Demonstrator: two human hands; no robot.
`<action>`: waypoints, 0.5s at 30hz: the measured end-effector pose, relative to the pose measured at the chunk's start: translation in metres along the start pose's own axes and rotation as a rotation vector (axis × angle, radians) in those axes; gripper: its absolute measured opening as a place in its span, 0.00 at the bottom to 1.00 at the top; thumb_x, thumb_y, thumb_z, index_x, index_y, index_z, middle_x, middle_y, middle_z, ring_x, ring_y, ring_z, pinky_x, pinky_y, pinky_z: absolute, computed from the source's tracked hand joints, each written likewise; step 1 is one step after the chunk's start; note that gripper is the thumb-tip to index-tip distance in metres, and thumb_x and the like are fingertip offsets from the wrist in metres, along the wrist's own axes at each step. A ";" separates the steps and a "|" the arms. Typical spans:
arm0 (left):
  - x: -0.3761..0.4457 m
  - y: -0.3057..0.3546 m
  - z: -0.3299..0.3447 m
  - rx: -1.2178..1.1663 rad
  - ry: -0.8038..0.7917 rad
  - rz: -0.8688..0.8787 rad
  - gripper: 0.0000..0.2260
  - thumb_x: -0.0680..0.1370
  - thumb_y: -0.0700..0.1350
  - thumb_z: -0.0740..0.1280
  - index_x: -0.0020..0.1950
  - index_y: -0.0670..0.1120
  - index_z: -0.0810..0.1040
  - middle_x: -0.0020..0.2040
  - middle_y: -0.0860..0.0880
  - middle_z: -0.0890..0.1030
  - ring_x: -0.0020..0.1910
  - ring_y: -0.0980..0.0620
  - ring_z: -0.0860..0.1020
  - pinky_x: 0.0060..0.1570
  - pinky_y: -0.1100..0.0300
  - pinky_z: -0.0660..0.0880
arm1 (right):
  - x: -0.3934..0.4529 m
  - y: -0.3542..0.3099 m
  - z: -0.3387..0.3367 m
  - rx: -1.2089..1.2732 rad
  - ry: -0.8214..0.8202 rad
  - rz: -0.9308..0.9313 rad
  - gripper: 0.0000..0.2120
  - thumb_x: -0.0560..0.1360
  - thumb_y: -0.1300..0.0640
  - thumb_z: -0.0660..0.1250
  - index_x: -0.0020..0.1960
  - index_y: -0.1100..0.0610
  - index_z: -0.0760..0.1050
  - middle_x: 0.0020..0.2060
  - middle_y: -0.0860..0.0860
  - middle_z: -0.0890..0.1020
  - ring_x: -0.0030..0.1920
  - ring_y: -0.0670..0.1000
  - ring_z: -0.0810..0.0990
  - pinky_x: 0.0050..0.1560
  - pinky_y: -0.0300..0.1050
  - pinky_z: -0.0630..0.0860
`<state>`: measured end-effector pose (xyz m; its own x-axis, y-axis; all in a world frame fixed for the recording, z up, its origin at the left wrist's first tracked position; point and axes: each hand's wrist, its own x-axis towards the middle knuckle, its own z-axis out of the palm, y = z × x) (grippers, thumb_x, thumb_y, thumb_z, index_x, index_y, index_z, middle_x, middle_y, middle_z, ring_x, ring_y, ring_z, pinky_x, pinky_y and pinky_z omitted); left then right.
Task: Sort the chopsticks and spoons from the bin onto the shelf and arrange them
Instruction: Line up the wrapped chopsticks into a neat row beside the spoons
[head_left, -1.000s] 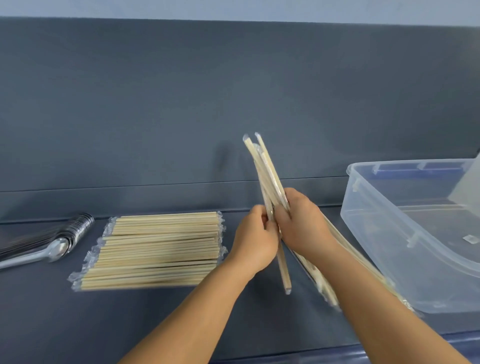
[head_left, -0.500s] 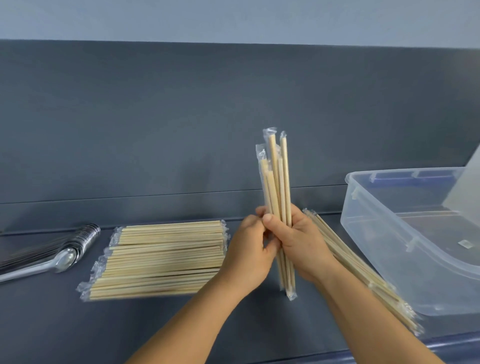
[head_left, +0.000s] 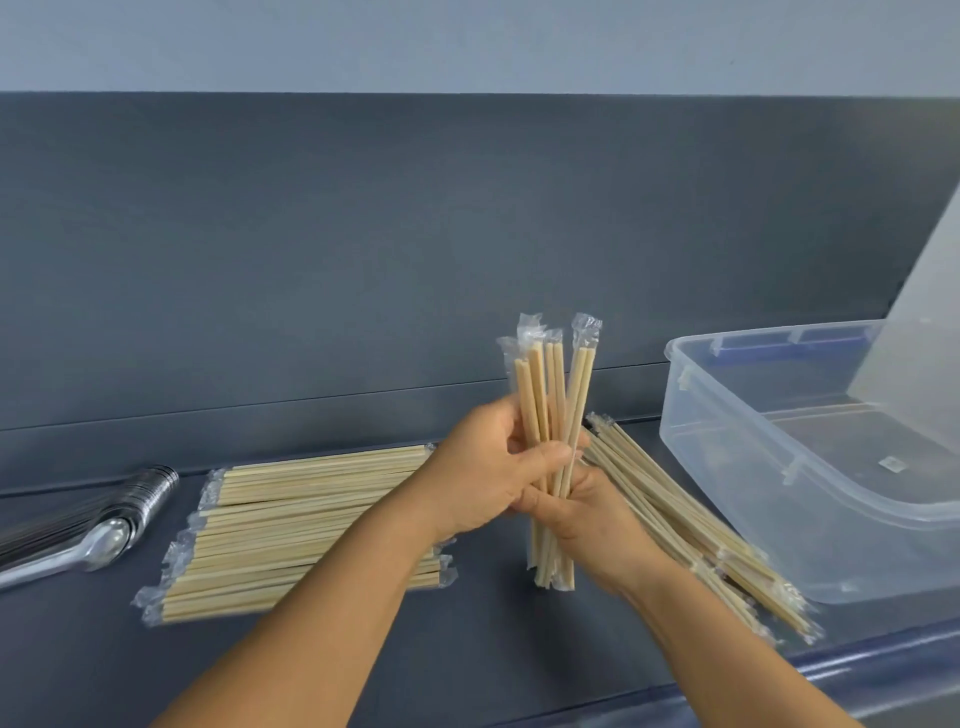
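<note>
Upright now at frame centre, the wrapped chopsticks (head_left: 551, 410) stand on end, left hand (head_left: 488, 470) and right hand (head_left: 582, 512) gripping them, likely squaring ends before stacking.

A dark grey-blue shelf surface (head_left: 78, 665) lies under and around the hands. Behind them rises a back panel (head_left: 363, 234) of the same dark colour, with a low step along its foot. Above the panel is a pale grey-blue wall (head_left: 467, 41). The light is soft and even.
</note>
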<state>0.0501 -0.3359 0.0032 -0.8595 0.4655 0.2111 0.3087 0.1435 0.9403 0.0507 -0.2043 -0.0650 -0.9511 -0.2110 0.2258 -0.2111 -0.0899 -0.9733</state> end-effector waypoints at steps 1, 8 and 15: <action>0.000 0.001 0.001 -0.022 -0.001 -0.001 0.10 0.78 0.35 0.64 0.55 0.48 0.76 0.50 0.50 0.83 0.41 0.61 0.82 0.30 0.74 0.72 | 0.001 -0.002 -0.001 0.027 -0.015 -0.018 0.09 0.70 0.64 0.70 0.50 0.63 0.79 0.41 0.56 0.84 0.45 0.49 0.83 0.47 0.38 0.78; 0.008 0.007 0.004 -0.024 0.010 0.064 0.06 0.79 0.36 0.64 0.52 0.45 0.76 0.42 0.50 0.83 0.43 0.56 0.83 0.44 0.65 0.78 | 0.002 -0.006 -0.001 -0.074 -0.107 -0.009 0.11 0.72 0.68 0.69 0.50 0.56 0.79 0.42 0.47 0.85 0.48 0.44 0.83 0.48 0.36 0.77; 0.016 0.004 0.004 0.012 0.245 0.036 0.11 0.75 0.48 0.70 0.38 0.44 0.74 0.33 0.47 0.80 0.34 0.52 0.80 0.38 0.59 0.78 | 0.006 -0.001 0.000 -0.133 -0.094 -0.002 0.05 0.72 0.66 0.70 0.47 0.60 0.78 0.40 0.57 0.79 0.43 0.52 0.77 0.50 0.43 0.77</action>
<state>0.0393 -0.3243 0.0090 -0.9206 0.2451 0.3040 0.3443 0.1422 0.9280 0.0457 -0.2054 -0.0624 -0.9266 -0.3019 0.2243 -0.2466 0.0375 -0.9684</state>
